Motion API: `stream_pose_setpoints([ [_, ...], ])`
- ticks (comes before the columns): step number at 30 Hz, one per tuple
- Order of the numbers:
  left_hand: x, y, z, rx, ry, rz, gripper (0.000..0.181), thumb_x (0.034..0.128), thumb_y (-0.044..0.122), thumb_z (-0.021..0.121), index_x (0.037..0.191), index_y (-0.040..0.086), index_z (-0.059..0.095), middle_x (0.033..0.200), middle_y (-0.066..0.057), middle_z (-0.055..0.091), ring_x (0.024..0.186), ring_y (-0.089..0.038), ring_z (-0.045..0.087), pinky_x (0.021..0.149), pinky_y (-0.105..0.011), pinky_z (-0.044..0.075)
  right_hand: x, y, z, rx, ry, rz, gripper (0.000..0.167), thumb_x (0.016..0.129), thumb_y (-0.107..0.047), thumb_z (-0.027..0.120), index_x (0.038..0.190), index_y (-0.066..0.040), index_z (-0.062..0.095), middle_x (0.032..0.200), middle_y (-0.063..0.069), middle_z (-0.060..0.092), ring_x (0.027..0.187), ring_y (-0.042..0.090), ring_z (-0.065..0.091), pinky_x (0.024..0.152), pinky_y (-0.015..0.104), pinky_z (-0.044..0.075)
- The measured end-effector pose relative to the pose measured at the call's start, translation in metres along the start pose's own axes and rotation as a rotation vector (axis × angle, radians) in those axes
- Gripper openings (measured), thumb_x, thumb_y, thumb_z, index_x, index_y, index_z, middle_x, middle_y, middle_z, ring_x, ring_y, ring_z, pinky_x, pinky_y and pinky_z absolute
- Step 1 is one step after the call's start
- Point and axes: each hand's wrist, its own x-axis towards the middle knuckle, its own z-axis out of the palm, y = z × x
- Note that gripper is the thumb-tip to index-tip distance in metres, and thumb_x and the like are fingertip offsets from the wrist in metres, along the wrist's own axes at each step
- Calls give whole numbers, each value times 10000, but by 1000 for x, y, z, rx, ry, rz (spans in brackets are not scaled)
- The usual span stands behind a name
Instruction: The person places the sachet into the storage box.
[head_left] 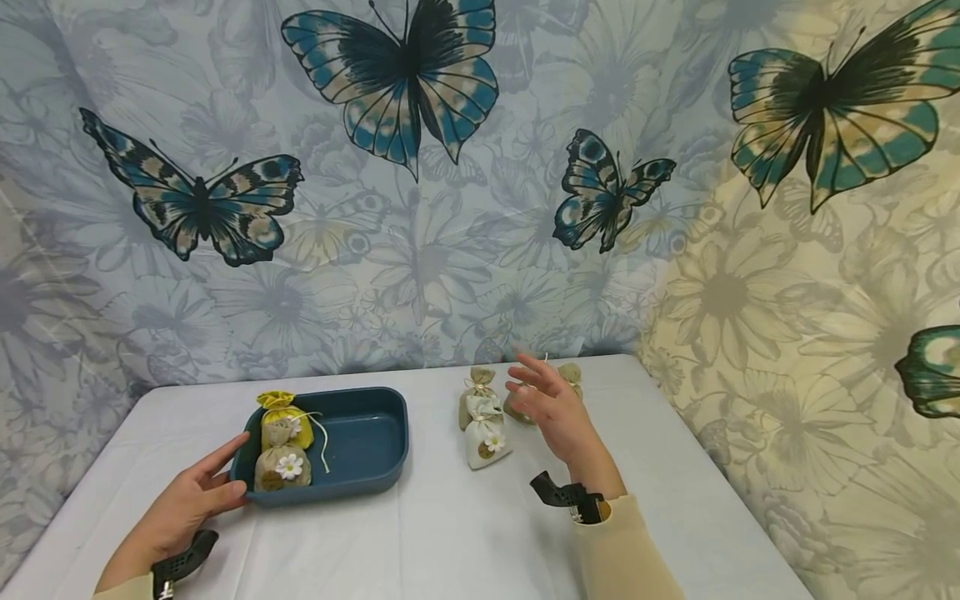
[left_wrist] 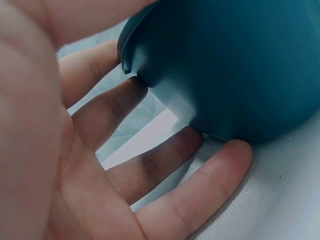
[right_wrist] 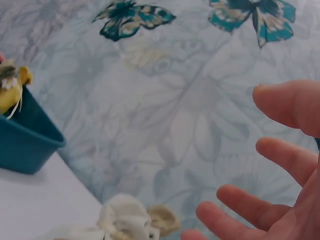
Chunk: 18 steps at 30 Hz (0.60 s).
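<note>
A dark blue rectangular tray [head_left: 367, 483] sits on the left of the table. Against its left end lie a yellow drawstring pouch [head_left: 302, 435] and, nearer, a tan pouch [head_left: 262, 475] with a white flower. The fairly straight fingers of my left hand [head_left: 183, 504] touch the tray's left end, seen close up in the left wrist view as a curved blue wall [left_wrist: 225, 65]. My right hand [head_left: 555, 412] is raised with spread fingers, holding nothing. It partly hides tan pouches [head_left: 572, 373] behind it. To its left, a white flowered pouch [head_left: 480, 433] lies before another tan pouch [head_left: 480, 382].
A white cloth [head_left: 450, 533] covers the table. Behind it hangs a backdrop [head_left: 435, 292] printed with flowers and butterflies, which also runs along the right side. A dark strap [head_left: 573, 496] circles the right wrist, and another strap [head_left: 180, 562] the left.
</note>
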Motion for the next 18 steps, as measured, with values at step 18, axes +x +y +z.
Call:
stream_pose_setpoints([
  [18,0,1,1,0,7,-1,778,1012,59,591,1602,48,84,1596,-282,-128,1360,-594,76,869,-421,565,-15,46,-17,-84,1,38,627,916,46,627,1497,33,393,1499,335,326,1370,494,332,979,299,476],
])
